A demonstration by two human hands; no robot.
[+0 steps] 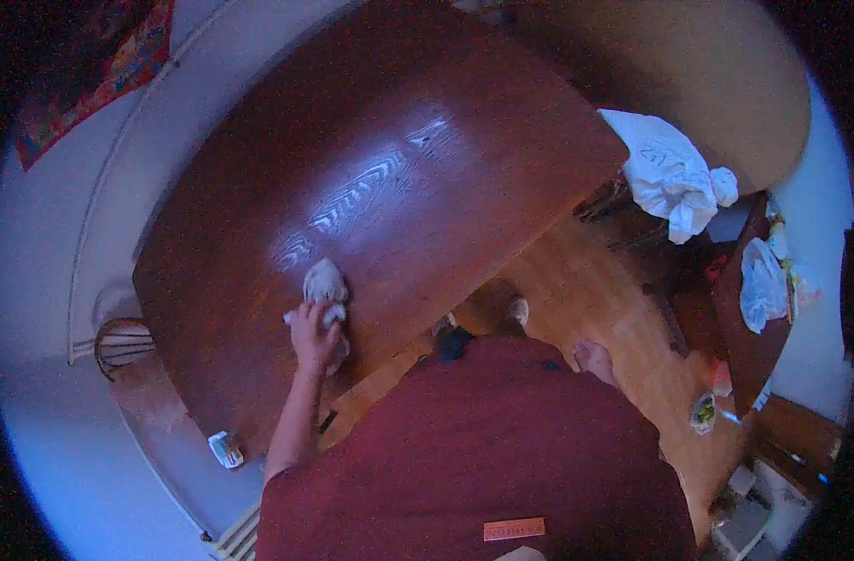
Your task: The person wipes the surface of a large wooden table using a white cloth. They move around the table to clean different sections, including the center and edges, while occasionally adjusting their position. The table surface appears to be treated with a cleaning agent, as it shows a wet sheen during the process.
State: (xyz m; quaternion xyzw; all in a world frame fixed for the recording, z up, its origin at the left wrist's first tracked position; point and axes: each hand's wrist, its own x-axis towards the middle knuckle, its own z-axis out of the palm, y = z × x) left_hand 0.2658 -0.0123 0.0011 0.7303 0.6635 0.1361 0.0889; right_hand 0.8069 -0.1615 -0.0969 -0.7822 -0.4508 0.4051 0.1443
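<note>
A crumpled pale cloth (325, 280) lies on the dark brown wooden table (427, 224), near its near left part. My left hand (312, 335) is on the cloth, its fingers closed over the bunched fabric. Some of the cloth sticks out beyond the fingers and some shows beside the wrist. My right hand (593, 357) hangs low at my right side, away from the table. Its fingers are too dim and small to make out.
A white plastic bag (670, 173) sits by the table's right corner. Further right, a small dark cabinet (759, 365) carries another clear bag (763, 285). A small white packet (226, 449) lies at the table's near left corner. A chair back (123, 346) stands at the left.
</note>
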